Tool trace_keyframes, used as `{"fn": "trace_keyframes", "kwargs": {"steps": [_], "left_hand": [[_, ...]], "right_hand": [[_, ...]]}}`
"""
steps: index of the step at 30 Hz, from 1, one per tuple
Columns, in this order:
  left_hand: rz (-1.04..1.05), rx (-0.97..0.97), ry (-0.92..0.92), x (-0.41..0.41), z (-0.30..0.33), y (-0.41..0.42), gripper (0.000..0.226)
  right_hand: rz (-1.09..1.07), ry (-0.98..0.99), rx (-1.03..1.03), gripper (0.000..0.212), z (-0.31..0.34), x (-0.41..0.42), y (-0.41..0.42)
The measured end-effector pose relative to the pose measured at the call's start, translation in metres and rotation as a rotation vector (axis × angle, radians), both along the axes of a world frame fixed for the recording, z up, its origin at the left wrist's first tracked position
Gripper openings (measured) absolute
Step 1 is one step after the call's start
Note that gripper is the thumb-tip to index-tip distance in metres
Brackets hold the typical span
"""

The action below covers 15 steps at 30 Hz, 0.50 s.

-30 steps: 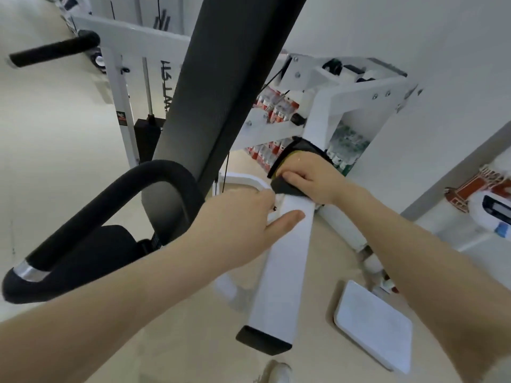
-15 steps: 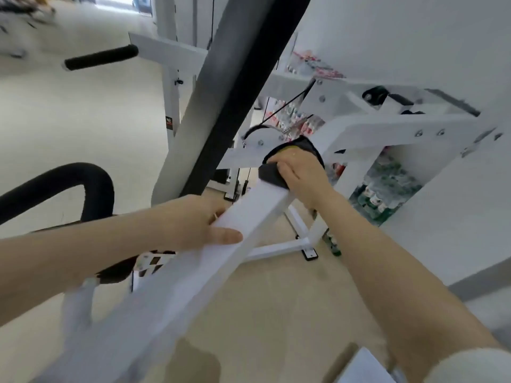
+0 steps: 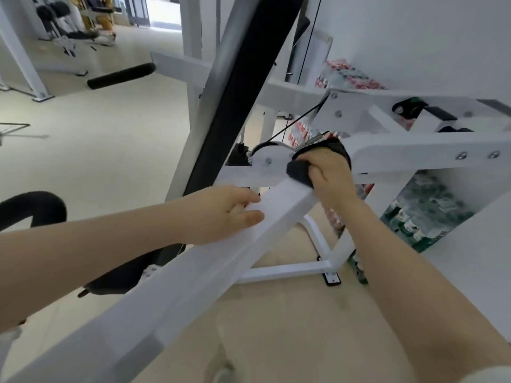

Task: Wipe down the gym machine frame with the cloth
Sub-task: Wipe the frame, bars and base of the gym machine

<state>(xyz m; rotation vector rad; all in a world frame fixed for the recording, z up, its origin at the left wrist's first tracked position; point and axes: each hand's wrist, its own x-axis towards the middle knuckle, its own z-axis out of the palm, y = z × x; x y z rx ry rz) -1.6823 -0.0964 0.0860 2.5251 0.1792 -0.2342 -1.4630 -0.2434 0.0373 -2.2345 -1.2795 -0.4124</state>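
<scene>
Gripping a dark cloth, the right hand has its fingers curled round the bunched fabric and holds it against the far end of a white frame bar that slants from the lower left up toward the middle of the view. Part of the cloth also shows behind the knuckles, next to a small white pulley with a thin black cable running up from it. The left hand rests on the same bar nearer the camera, fingers loosely bent over its top face and thumb lying along the side; it holds nothing else. A tall black pad leans upright behind both hands. A black curved handle shows at the left edge. Packs of bottles sit against the white wall on the right, on the beige floor
</scene>
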Motion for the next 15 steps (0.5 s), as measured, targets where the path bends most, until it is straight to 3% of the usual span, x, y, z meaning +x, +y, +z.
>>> {"fn": "trace_keyframes", "kwargs": {"steps": [5,9,11,15], "left_hand": [[-0.024,-0.035,0.006,0.079,0.004,-0.013,0.057],[-0.047,0.016,-0.003,0.140,0.002,-0.027,0.055],[-0.018,0.035,0.015,0.160,0.001,-0.029,0.060],[0.036,-0.049,0.018,0.184,-0.008,-0.031,0.066]], "right_hand": [[-0.190,0.051,-0.030,0.054,0.008,0.047,-0.012],[0.039,-0.059,-0.143,0.046,-0.002,0.045,-0.018],[0.040,-0.034,-0.156,0.047,0.003,0.069,-0.021],[-0.393,0.025,-0.046,0.053,0.017,0.127,-0.036]]}}
